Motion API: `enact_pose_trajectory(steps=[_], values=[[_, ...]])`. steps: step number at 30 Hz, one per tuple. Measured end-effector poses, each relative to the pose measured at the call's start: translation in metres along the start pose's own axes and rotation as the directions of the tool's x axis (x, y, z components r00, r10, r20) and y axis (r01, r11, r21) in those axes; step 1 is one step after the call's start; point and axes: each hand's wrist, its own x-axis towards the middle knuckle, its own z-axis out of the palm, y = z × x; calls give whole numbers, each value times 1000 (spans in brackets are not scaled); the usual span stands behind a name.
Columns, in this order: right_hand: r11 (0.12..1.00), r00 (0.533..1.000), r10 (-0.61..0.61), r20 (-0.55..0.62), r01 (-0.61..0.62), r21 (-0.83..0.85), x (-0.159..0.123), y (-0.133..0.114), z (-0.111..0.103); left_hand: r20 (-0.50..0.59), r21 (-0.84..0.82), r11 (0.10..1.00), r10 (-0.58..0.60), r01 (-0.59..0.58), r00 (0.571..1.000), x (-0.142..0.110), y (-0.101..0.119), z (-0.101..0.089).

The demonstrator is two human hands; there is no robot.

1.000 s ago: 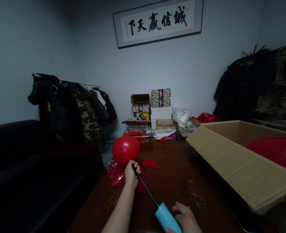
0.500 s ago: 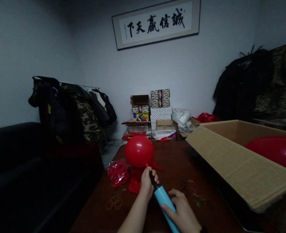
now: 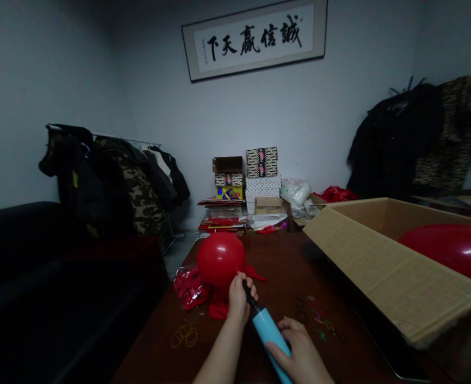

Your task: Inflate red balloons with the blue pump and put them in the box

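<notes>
1. The black handle (image 3: 248, 292) of the pump is held by the left hand (image 3: 240, 298), whose fingers are closed around it.
2. The red balloon (image 3: 221, 257), round and filled, is seen just beyond the left hand, on its far and slightly left side. Its lower edge is met by the top of this hand; the neck is mostly hidden there (so it cannot be told exactly how it is gripped).
3. The blue barrel (image 3: 268, 330) of the pump is placed to the near right of the left hand, tilted from the far left to the near right. It is clasped by the right hand (image 3: 299, 349), with the thumb laid over it and the fingers bent on the right side.
4. To the left of the hands, a shiny packet (image 3: 191, 289) and yellow rubber bands (image 3: 184, 336) are laid on the brown table (image 3: 283, 261).
5. Small coloured bands (image 3: 322, 320) are scattered to the right of the right hand.
6. Farther right, a large red balloon (image 3: 451, 248) is contained in the open cardboard box (image 3: 383, 266).
</notes>
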Motion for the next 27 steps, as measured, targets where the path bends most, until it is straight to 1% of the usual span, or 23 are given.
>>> enact_pose_trajectory(steps=[6,11,16,20,24,27], values=[[1000,999,9,41,-7,-26,-6,10,-2,-1,-2,999,54,-54,999,10,11,-6],[998,997,-12,71,16,-59,-10,20,-3,8,-15,996,89,-89,996,21,24,-13],[998,995,-17,96,23,-59,-16,29,-1,-27,-26,993,113,-113,993,29,40,-20],[998,986,-25,166,34,-57,-18,40,2,-54,-34,992,120,-122,991,32,50,-28],[997,980,-13,199,29,-78,-19,50,9,-66,-48,992,117,-120,991,31,52,-33],[996,986,-36,164,48,-74,-21,53,14,-70,-63,991,115,-119,991,29,49,-33]])
